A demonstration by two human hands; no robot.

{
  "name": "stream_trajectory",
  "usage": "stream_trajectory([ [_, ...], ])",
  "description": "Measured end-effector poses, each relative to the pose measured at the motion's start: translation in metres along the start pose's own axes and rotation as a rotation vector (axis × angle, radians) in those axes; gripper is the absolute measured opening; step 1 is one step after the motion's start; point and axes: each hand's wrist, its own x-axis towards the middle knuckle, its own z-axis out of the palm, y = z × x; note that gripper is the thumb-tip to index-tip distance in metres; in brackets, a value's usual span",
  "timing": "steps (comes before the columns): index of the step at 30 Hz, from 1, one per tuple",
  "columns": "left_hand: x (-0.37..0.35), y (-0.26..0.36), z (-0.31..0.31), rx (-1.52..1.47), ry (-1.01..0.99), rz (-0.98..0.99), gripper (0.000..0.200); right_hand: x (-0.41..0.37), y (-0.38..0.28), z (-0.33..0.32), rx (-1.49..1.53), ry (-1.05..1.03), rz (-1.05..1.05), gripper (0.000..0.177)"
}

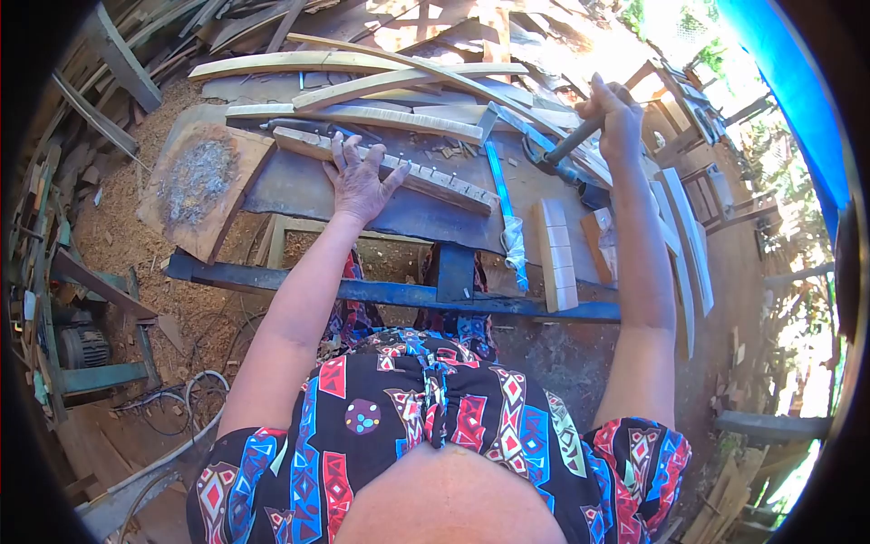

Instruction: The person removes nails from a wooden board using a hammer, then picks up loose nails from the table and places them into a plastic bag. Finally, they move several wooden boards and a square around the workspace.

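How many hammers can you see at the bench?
1: the hammer is in the right hand, held above the right end of the bench. Others may be hidden among the wood.

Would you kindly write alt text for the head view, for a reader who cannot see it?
A person's left hand presses flat on a nailed wooden strip lying on a workbench, while the right hand grips a hammer to its right. A blue saw and wood blocks lie nearby, with planks stacked behind.
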Motion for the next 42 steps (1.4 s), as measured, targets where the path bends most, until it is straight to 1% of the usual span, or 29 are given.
stream_trajectory([
  [1,0.0,0.0,0.0,-0.009,0.0,0.003,0.051,-0.005,-0.014,0.002,0.09,-0.058,-0.024,0.028],
  [2,-0.002,0.0,0.001,-0.021,-0.003,0.006,0.05,-0.011,-0.024,0.01,0.098,-0.1,-0.053,0.03],
  [3,-0.003,-0.002,0.003,-0.023,-0.007,0.007,0.05,-0.017,-0.031,0.02,0.096,-0.098,-0.049,0.03],
  [6,-0.001,-0.006,0.008,-0.064,0.005,0.017,0.045,-0.029,-0.041,0.045,0.05,-0.222,-0.029,0.035],
  [7,-0.001,-0.008,0.01,-0.074,0.005,0.025,0.043,-0.033,-0.041,0.054,0.049,-0.228,-0.028,0.035],
  [9,-0.001,-0.01,0.01,-0.083,0.014,0.026,0.042,-0.042,-0.041,0.068,0.027,-0.268,0.094,0.033],
  [10,-0.001,-0.009,0.01,-0.086,0.009,0.016,0.041,-0.046,-0.04,0.072,-0.036,-0.291,0.072,0.034],
  [17,-0.001,-0.006,0.007,-0.08,0.01,0.02,0.043,-0.052,-0.024,0.088,-0.165,-0.367,0.079,0.034],
  [21,-0.001,-0.007,0.01,-0.106,0.036,0.027,0.039,-0.052,-0.029,0.099,-0.208,-0.382,0.077,0.033],
  [23,-0.001,-0.005,0.006,-0.105,0.003,0.023,0.04,-0.054,-0.032,0.108,-0.231,-0.409,0.068,0.033],
  [29,0.0,-0.003,0.004,-0.093,-0.013,0.013,0.042,-0.063,-0.032,0.136,-0.169,-0.428,0.028,0.034],
  [30,0.0,-0.003,0.003,-0.092,-0.011,0.011,0.042,-0.065,-0.032,0.138,-0.169,-0.43,0.027,0.034],
  [32,0.0,0.001,0.0,-0.077,-0.04,-0.006,0.043,-0.069,-0.034,0.136,-0.157,-0.392,-0.039,0.033],
  [36,0.001,-0.001,0.003,-0.07,-0.032,-0.002,0.043,-0.071,-0.031,0.128,-0.185,-0.377,-0.008,0.032],
  [38,0.0,-0.003,0.007,-0.066,0.016,0.013,0.042,-0.079,-0.035,0.125,-0.106,-0.376,-0.039,0.032],
  [40,0.004,-0.006,0.006,-0.088,-0.017,0.022,0.042,-0.041,0.021,0.076,-0.04,-0.197,-0.185,0.029],
  [41,0.005,-0.006,0.005,-0.111,-0.041,0.017,0.042,-0.042,-0.007,0.049,0.396,-0.203,0.125,0.03],
  [42,0.008,-0.004,0.004,-0.114,-0.025,0.008,0.042,-0.044,-0.012,0.039,0.403,-0.293,0.054,0.033],
])
